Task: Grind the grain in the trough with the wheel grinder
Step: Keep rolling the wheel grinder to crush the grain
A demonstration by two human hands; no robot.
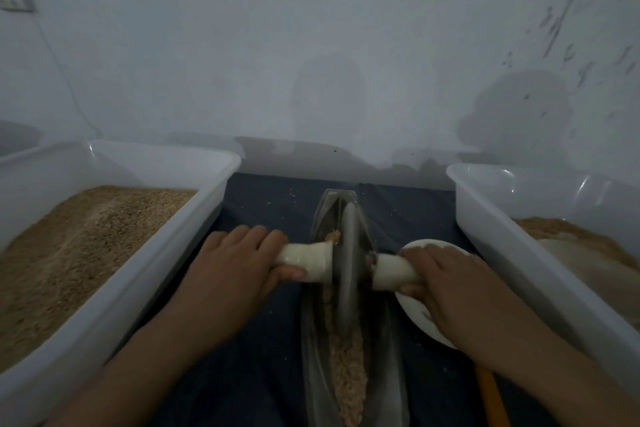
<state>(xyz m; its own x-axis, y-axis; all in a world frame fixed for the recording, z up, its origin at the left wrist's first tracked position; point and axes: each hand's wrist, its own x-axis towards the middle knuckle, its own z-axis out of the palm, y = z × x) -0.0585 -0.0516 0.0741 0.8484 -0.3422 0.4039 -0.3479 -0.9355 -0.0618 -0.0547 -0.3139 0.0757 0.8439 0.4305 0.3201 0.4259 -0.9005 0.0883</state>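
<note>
A long, dark metal boat-shaped trough (313, 350) lies on the dark cloth, running away from me. Pale crushed grain (348, 378) fills its groove near me. The grey wheel grinder (346, 260) stands upright in the groove at about the trough's middle. A white axle handle sticks out on each side of the wheel. My left hand (235, 263) grips the left handle (308, 260) and my right hand (446, 282) grips the right handle (393, 270). Some grain clings to the wheel by the left handle.
A white plastic tub (166, 274) with brown grain stands at the left. Another white tub (519, 253) with ground grain stands at the right. A white dish (415, 319) lies under my right hand, and a yellow stick (491, 399) lies near it. The wall is close behind.
</note>
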